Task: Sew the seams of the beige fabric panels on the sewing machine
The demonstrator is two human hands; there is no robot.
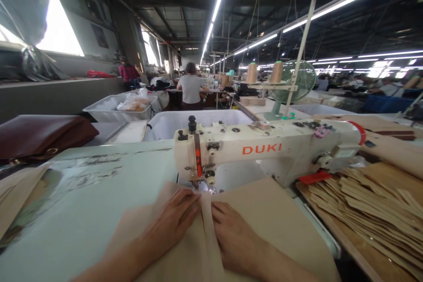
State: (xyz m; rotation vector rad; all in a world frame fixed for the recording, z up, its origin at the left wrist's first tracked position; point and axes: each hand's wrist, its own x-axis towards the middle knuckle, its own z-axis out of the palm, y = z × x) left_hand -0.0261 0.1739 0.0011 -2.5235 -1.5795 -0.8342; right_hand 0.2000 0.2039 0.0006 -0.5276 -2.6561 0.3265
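Note:
A large piece of beige fabric (264, 211) lies across the bed of a white sewing machine (228, 147), with a folded strip (209, 229) running up to the needle area. My left hand (176, 213) presses on the fabric left of the strip, its bent fingers drawn together at the edge close to the presser foot. Against the strip's right side, my right hand (233, 231) has its fingers curled on the fabric; its thumb is hidden. The machine's small lamp lights the spot just beyond my fingertips. The needle itself is too blurred to make out.
Cut beige strips (366, 216) are piled on a wooden board at the right. More beige pieces (20, 194) and a dark red leather item (42, 136) lie left. Behind the machine stand white bins (198, 118), thread cones (276, 72), a fan (294, 81) and a seated person (191, 88).

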